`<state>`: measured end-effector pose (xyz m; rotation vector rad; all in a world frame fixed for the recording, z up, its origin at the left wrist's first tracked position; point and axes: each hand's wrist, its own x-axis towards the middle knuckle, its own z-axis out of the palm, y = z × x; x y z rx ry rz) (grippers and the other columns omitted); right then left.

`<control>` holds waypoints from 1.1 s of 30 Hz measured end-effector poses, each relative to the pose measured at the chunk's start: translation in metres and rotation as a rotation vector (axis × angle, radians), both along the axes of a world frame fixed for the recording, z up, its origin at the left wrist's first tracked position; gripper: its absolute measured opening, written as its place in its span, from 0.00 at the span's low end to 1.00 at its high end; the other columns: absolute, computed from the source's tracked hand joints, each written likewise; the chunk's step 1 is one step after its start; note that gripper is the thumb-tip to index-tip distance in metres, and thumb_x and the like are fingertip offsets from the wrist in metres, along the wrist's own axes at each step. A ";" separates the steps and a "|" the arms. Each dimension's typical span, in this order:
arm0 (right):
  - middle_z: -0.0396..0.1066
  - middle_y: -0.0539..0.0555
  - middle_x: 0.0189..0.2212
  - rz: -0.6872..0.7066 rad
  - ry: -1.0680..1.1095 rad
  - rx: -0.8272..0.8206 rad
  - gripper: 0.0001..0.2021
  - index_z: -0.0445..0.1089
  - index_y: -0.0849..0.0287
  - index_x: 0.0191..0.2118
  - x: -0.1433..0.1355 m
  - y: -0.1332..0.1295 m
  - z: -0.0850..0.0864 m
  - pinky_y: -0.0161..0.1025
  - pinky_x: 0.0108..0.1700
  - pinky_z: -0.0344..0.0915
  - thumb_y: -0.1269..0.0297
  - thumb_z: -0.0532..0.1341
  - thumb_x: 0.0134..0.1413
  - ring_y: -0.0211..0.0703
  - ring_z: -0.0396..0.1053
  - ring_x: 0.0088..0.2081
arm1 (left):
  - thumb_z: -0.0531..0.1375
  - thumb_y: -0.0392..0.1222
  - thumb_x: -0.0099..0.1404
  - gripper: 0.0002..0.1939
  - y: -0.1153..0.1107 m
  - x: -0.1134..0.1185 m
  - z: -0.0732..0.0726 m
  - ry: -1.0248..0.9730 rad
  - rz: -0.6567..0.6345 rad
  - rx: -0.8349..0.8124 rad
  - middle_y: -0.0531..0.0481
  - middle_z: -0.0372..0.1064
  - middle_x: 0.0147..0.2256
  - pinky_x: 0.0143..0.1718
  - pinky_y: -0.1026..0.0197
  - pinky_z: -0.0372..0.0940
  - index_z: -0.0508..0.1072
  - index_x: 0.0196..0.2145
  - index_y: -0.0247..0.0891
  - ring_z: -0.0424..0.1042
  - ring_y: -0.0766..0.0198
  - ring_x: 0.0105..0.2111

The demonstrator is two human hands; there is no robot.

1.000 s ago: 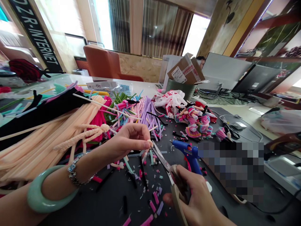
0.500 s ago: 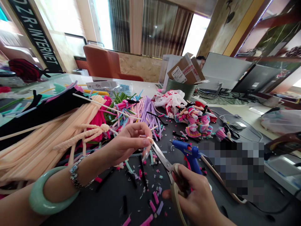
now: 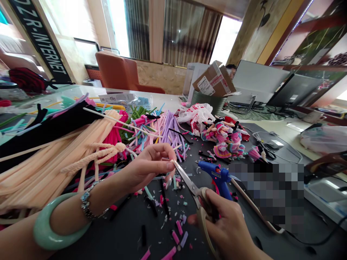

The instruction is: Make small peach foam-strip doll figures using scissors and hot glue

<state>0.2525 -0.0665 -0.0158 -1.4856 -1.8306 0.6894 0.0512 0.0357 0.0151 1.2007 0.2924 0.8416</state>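
Note:
Between thumb and fingers my left hand (image 3: 151,168) pinches a small peach fuzzy piece (image 3: 172,162), mostly hidden by the fingertips. Scissors (image 3: 191,186) are in my right hand (image 3: 226,220), with fingers through the handles and the blade tips touching the peach piece. The blades look nearly closed. Beyond my left wrist lies a twisted peach figure (image 3: 100,155), beside a large bundle of peach pipe cleaners (image 3: 59,162). A blue glue gun (image 3: 217,175) lies just beyond the scissors, its nozzle towards the left.
Pink, green and purple pipe cleaners (image 3: 170,126) lie behind my left hand. Cut scraps (image 3: 176,236) litter the dark mat. Finished colourful dolls (image 3: 227,139), a white-red plastic bag (image 3: 196,115) and a cable (image 3: 292,151) are further back. A person's head shows near the monitors (image 3: 260,81).
The fingers of my left hand have closed in more around the peach piece, so less of it shows. The scissors have shifted slightly and their blades look closer together.

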 end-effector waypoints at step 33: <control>0.57 0.43 0.18 0.009 -0.066 -0.083 0.17 0.58 0.57 0.24 -0.001 0.001 -0.003 0.29 0.22 0.51 0.52 0.64 0.45 0.32 0.52 0.21 | 0.63 0.35 0.54 0.04 -0.004 0.004 0.002 0.158 0.217 0.034 0.54 0.65 0.21 0.25 0.71 0.58 0.71 0.25 0.32 0.64 0.73 0.22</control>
